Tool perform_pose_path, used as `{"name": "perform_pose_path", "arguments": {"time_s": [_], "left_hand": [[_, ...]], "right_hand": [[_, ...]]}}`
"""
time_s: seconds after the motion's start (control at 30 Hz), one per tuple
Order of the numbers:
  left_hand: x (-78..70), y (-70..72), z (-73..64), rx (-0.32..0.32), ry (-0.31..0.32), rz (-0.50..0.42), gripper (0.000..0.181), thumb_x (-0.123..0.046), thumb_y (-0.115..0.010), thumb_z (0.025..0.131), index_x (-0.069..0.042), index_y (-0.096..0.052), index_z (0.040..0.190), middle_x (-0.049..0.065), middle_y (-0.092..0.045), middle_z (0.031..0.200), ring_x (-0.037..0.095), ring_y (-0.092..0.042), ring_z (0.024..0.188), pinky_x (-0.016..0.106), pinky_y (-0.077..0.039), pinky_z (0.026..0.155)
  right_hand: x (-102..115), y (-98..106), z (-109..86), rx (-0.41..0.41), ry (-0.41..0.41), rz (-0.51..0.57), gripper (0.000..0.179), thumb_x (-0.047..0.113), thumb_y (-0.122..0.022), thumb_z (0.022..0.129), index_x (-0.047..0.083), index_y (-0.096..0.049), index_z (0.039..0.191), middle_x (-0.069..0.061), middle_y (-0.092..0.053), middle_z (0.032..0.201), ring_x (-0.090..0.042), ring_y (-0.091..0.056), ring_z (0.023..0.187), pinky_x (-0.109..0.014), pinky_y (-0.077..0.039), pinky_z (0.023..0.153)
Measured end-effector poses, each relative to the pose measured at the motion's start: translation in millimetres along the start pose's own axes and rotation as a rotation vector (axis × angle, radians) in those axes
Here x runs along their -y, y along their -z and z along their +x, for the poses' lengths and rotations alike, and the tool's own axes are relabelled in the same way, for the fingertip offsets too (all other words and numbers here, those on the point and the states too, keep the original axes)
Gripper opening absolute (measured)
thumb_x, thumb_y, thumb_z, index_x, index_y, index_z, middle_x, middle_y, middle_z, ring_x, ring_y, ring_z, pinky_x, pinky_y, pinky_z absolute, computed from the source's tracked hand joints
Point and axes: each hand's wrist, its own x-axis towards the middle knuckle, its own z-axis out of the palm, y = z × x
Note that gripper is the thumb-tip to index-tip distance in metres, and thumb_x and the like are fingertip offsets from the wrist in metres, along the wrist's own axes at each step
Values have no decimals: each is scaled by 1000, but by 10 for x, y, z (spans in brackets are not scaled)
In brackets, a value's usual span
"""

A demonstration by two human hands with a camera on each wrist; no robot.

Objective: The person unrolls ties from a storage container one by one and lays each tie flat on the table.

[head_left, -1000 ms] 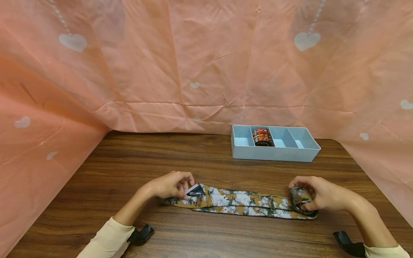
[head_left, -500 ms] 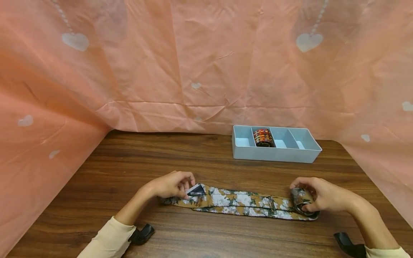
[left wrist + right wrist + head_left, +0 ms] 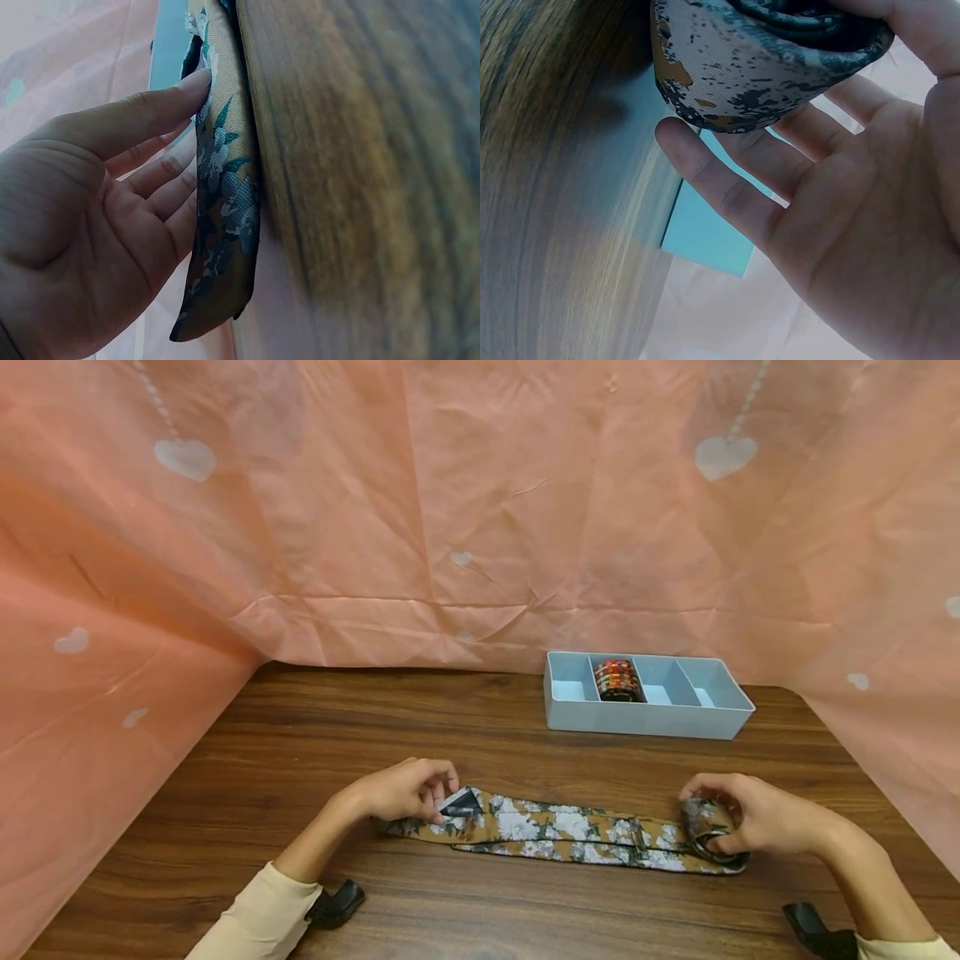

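Observation:
A mustard necktie point(image 3: 567, 820) with white flowers and green leaves lies stretched across the wooden table in the head view. Its right end is wound into a roll point(image 3: 707, 823). My right hand point(image 3: 767, 817) grips this roll between thumb and fingers; in the right wrist view the fingers lie along the underside of the rolled tie point(image 3: 757, 82). At the left end, my left hand point(image 3: 408, 790) pinches the tie beside a folded dark triangular flap point(image 3: 462, 802). The left wrist view shows the thumb on the edge of the tie point(image 3: 229, 180), fingers behind it.
A pale blue tray point(image 3: 645, 718) with divided compartments stands at the back right of the table point(image 3: 360, 718). One compartment holds a rolled, multicoloured patterned cloth strip point(image 3: 618, 680). A peach curtain point(image 3: 480, 510) with white hearts closes off the back and sides.
The head view has shifted slightly, so everything appears a little further right. Both hands keep their hold on the necktie, and the tie lies as before.

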Motion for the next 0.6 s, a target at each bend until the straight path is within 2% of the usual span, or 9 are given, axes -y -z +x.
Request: {"name": "perform_pose_path", "arguments": {"time_s": [0.4,0.6], "left_hand": [[2,5,1,7,-6,-14,31,11,-73,87,1,-59,113,1,-66,83,5,-63,72,23,-55,68],[-5,7,10,11,-4,-26,31,9,-75,87,2,-60,113,1,-65,83,5,-63,72,23,-55,68]], "right_hand": [[27,14,-7,-22,5,-1,51,2,-86,76,2,-60,121,8,-66,101,4,-44,63,-22,-41,50],[49,31,-33,-23,-2,11,52,0,-86,75,1,-60,120,9,-65,99,4,-46,65,-22,-42,50]]}}
